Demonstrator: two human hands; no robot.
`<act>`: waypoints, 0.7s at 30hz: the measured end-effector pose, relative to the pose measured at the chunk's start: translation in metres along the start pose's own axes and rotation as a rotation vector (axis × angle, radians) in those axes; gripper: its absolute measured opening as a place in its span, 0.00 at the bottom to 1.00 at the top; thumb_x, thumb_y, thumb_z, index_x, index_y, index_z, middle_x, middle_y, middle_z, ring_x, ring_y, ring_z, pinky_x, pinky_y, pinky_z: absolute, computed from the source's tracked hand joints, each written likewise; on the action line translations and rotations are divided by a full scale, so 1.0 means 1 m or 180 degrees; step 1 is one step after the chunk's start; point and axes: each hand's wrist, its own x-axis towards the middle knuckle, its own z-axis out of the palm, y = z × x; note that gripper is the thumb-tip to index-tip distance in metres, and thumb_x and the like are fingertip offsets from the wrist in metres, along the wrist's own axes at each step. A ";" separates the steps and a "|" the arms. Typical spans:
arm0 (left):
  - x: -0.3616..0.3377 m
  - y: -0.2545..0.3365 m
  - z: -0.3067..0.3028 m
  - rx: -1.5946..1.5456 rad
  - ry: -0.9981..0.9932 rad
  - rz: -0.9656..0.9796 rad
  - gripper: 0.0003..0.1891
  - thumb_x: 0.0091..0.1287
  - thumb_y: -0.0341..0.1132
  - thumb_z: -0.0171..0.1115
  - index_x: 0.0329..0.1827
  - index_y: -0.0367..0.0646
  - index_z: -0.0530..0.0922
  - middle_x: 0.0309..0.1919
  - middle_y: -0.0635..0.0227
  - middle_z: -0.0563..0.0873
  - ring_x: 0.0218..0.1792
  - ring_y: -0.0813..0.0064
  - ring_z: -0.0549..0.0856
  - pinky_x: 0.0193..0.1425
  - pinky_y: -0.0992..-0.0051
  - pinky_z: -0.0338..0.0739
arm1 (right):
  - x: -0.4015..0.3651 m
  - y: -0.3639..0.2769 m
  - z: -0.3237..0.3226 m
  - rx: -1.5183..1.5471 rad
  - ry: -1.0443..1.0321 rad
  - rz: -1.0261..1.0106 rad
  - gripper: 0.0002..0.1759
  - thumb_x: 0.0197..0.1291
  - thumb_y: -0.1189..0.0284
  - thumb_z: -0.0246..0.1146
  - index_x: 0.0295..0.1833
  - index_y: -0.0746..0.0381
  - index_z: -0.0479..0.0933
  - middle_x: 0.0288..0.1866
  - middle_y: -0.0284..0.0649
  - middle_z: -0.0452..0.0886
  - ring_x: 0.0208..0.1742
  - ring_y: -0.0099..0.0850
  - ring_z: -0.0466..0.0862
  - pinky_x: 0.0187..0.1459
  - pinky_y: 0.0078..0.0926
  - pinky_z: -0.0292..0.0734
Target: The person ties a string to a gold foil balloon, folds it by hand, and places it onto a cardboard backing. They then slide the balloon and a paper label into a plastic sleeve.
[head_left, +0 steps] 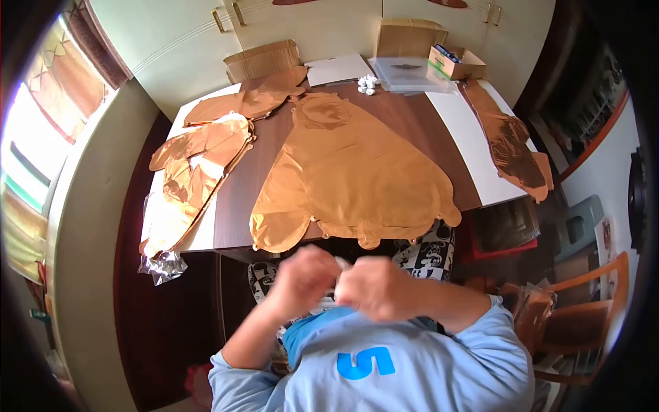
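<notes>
Above my lap, just off the table's near edge, my left hand (307,280) and my right hand (374,287) are close together with fingers curled. A small whitish thing shows between them, too small and blurred to name. In front of both hands, a large flat copper-coloured foil sheet (367,168) with small tabs along its edge lies on the brown table (237,206). Its near edge reaches the table's front edge. Neither hand touches the foil.
Folded copper foil pieces (195,172) lie at the left, another (504,141) at the right. Along the back are small white items (368,84), clear plastic sheets (412,74), a cardboard box (458,65) and white card (338,70). A wooden chair (576,323) stands at the right.
</notes>
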 end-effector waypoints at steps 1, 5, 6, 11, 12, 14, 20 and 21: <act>0.002 0.007 0.008 -0.0242 -0.0379 0.0352 0.08 0.57 0.17 0.66 0.38 0.36 0.85 0.34 0.59 0.86 0.34 0.65 0.85 0.39 0.70 0.79 | 0.004 0.009 -0.014 -0.0111 0.0187 0.0071 0.05 0.63 0.71 0.62 0.34 0.58 0.74 0.29 0.38 0.75 0.30 0.40 0.80 0.33 0.39 0.74; 0.003 0.014 -0.015 -0.0400 0.0901 -0.0083 0.10 0.58 0.15 0.63 0.40 0.35 0.86 0.31 0.61 0.86 0.34 0.67 0.84 0.38 0.72 0.79 | -0.006 0.016 0.008 0.0028 -0.0052 0.0088 0.06 0.65 0.69 0.61 0.36 0.58 0.75 0.29 0.39 0.75 0.30 0.41 0.80 0.34 0.37 0.74; 0.011 0.013 -0.014 0.0075 0.1005 -0.0342 0.11 0.59 0.15 0.62 0.41 0.36 0.86 0.32 0.61 0.85 0.34 0.69 0.84 0.37 0.73 0.78 | -0.004 0.004 0.010 0.0142 -0.0078 0.0081 0.05 0.65 0.70 0.61 0.36 0.58 0.75 0.30 0.39 0.76 0.30 0.41 0.79 0.34 0.37 0.74; -0.001 0.009 0.007 -0.1098 -0.0056 0.0603 0.12 0.56 0.13 0.62 0.40 0.34 0.85 0.34 0.61 0.85 0.32 0.64 0.83 0.38 0.69 0.78 | 0.002 0.030 -0.011 0.0049 0.0460 0.0642 0.05 0.65 0.70 0.61 0.38 0.59 0.75 0.32 0.40 0.77 0.31 0.43 0.79 0.33 0.37 0.74; 0.004 0.010 -0.007 -0.0502 0.0236 0.0308 0.12 0.57 0.14 0.62 0.41 0.34 0.85 0.34 0.61 0.85 0.32 0.64 0.83 0.38 0.69 0.78 | -0.006 0.026 0.002 -0.0092 -0.0039 0.0397 0.05 0.64 0.70 0.61 0.37 0.59 0.76 0.31 0.40 0.77 0.32 0.42 0.80 0.33 0.37 0.75; 0.005 0.009 -0.008 -0.0094 0.0508 -0.0455 0.11 0.59 0.15 0.61 0.42 0.35 0.85 0.35 0.60 0.86 0.33 0.67 0.83 0.38 0.71 0.78 | -0.005 0.009 0.006 0.0207 -0.0097 0.0162 0.06 0.63 0.69 0.62 0.36 0.59 0.76 0.30 0.39 0.76 0.32 0.41 0.80 0.33 0.37 0.75; -0.003 0.004 0.005 -0.1834 0.0753 -0.0559 0.08 0.67 0.20 0.62 0.45 0.33 0.86 0.34 0.65 0.84 0.34 0.80 0.80 0.37 0.78 0.74 | 0.001 0.022 0.001 0.0350 0.0263 0.0497 0.09 0.65 0.69 0.63 0.34 0.59 0.74 0.29 0.40 0.76 0.29 0.41 0.80 0.32 0.38 0.74; 0.002 0.002 0.004 -0.2040 0.1151 -0.0647 0.08 0.67 0.21 0.62 0.45 0.34 0.87 0.34 0.67 0.84 0.35 0.81 0.79 0.37 0.78 0.74 | 0.001 0.016 0.009 0.0556 0.0103 0.0334 0.09 0.65 0.69 0.63 0.33 0.59 0.73 0.28 0.40 0.76 0.28 0.42 0.80 0.32 0.39 0.74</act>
